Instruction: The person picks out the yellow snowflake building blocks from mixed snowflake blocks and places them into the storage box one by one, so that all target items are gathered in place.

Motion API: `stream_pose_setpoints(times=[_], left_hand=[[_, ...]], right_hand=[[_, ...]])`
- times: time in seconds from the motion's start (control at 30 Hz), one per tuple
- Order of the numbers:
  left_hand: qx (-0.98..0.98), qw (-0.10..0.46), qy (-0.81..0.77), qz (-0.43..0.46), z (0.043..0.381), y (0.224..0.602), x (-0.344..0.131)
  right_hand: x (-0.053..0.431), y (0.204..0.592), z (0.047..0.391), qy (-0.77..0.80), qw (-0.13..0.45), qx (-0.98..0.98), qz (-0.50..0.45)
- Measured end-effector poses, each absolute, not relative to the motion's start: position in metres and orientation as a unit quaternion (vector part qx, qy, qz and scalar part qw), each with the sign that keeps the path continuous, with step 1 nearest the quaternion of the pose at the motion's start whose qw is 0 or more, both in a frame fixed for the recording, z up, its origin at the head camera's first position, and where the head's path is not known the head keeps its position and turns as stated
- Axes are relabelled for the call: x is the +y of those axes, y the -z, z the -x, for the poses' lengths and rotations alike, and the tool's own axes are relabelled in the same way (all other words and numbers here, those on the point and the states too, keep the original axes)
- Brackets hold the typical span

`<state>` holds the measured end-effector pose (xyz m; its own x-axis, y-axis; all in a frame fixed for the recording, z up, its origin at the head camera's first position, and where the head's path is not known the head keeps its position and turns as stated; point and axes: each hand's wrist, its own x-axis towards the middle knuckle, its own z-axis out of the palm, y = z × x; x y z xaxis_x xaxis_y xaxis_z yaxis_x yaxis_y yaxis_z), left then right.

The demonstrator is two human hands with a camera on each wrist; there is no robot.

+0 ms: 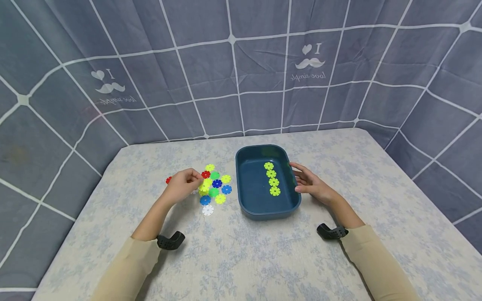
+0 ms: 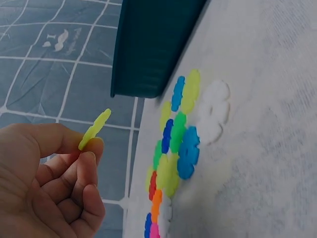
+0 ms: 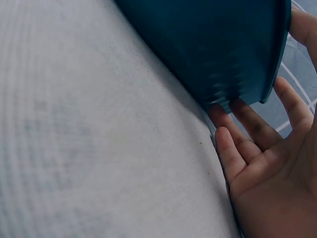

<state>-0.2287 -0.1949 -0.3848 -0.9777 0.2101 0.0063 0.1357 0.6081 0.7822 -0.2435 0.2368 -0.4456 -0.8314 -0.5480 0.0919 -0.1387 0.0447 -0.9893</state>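
My left hand [image 1: 182, 186] pinches a yellow-green snowflake-shaped plastic disc [image 2: 95, 130] between thumb and index finger, above the loose discs on the table. Beside it lies a spread of notched discs: a dark blue disc [image 1: 217, 183], a red disc [image 1: 205, 174], a white disc [image 1: 208, 210], and several green, yellow and light blue ones. To their right stands a dark teal plastic bin [image 1: 252, 192]. Several yellow-green discs [image 1: 274, 182] lie in a row inside it. My right hand [image 1: 314, 187] touches the bin's right side, fingers extended and spread against its outer wall.
A pale floral cloth covers the table [image 1: 233, 259]. Grey-blue curtains [image 1: 211, 75] with white grid lines hang behind and at both sides. Another red disc [image 1: 168, 179] lies left of the left hand. Black bands [image 1: 171, 241] sit on both wrists.
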Motion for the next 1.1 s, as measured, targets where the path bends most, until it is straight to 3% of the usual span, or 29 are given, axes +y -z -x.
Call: stream_pose_setpoints(times=[1.1], left_hand=[[0.87,0.036,-0.465,-0.162,0.236,0.368,-0.148]], right_hand=[[0.239,0.448,0.244,0.646,0.159,0.707,0.242]])
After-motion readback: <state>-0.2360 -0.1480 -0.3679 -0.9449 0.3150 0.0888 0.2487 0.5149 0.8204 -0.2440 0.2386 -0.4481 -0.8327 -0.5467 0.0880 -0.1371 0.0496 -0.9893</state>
